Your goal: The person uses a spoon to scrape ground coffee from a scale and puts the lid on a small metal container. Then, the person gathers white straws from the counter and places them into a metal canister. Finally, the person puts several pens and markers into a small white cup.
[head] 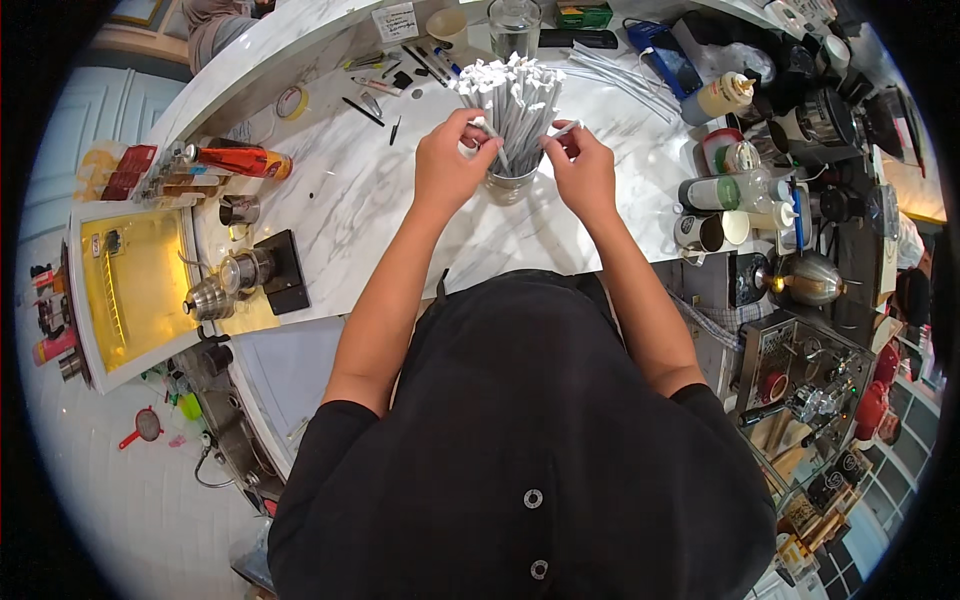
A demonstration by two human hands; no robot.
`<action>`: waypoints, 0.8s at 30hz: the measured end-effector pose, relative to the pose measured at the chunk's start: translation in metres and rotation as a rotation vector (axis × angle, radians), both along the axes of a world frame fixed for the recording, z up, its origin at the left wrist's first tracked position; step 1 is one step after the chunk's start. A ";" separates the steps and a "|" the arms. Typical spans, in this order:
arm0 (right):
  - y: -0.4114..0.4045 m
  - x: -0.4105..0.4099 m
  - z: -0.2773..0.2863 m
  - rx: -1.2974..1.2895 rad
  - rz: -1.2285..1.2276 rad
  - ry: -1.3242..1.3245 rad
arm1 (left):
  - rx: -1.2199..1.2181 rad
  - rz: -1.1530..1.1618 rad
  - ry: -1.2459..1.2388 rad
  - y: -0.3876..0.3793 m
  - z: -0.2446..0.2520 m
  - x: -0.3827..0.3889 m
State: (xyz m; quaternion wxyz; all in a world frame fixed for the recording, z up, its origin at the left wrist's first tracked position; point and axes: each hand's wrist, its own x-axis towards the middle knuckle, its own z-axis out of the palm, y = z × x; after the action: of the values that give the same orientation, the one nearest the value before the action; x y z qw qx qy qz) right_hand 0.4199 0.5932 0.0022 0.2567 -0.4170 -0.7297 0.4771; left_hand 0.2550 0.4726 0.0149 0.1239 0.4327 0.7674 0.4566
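Note:
Paper-wrapped straws [511,105] stand in a thick bunch in a small metal cup [513,186] on the marble counter. Their twisted white wrapper ends fan out at the top. My left hand [454,165] is at the left side of the bunch, with a wrapped straw [501,154] pinched between thumb and fingers. On the opposite side, my right hand [585,171] pinches another wrapped straw [564,130], whose end sticks out past the fingers. The lower ends of the straws are hidden inside the cup.
Behind the bunch stands a clear glass jar [514,30]. Loose straws [622,79] lie to its right. Pens [364,111] and a tape roll [292,103] are at the left. Bottles [709,193] and a mug [697,232] line the right side; a scale [283,271] sits at the left edge.

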 end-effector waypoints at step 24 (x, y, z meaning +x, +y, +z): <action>0.023 -0.018 0.012 0.081 0.279 -0.042 | -0.214 -0.109 0.003 0.009 0.003 -0.015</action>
State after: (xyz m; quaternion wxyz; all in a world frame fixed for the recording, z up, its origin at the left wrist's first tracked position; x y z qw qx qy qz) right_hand 0.4015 0.6162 0.0144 0.1891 -0.3109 -0.8044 0.4696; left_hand 0.2398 0.4815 0.0182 0.1925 0.4588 0.7873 0.3642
